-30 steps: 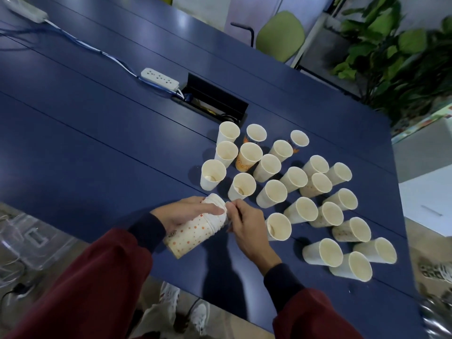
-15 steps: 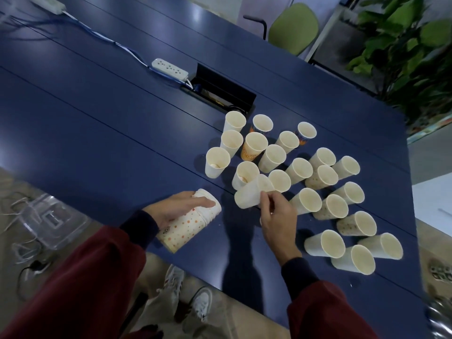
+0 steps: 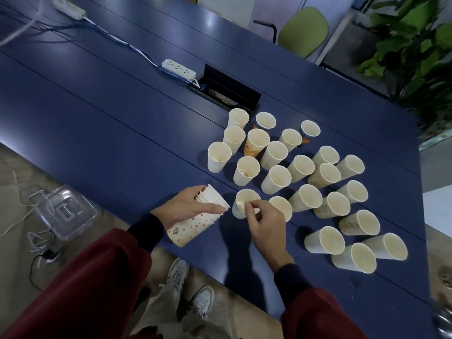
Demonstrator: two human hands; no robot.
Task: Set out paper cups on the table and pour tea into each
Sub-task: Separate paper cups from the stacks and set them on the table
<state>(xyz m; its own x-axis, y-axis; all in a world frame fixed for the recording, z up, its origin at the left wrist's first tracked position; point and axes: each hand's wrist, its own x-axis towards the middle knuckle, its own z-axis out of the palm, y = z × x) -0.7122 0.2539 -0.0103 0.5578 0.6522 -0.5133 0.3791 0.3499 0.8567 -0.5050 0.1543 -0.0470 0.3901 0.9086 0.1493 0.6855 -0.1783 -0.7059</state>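
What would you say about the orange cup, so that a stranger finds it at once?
On the blue table, look at the cluster of cups just in front of the black cable box. The orange cup stands upright near that box. Its wall is orange with swirls, while the cups beside it are mostly white.

The left hand (image 3: 188, 207) grips a stack of dotted white paper cups (image 3: 192, 228); the right hand (image 3: 266, 225) pinches one white paper cup (image 3: 244, 198) at its rim.

Cup (image 3: 282, 204) half hidden behind right hand (image 3: 265, 225), plant (image 3: 415, 45) cut by right edge — bottom-right object (image 3: 444, 319) blurred, unidentifiable
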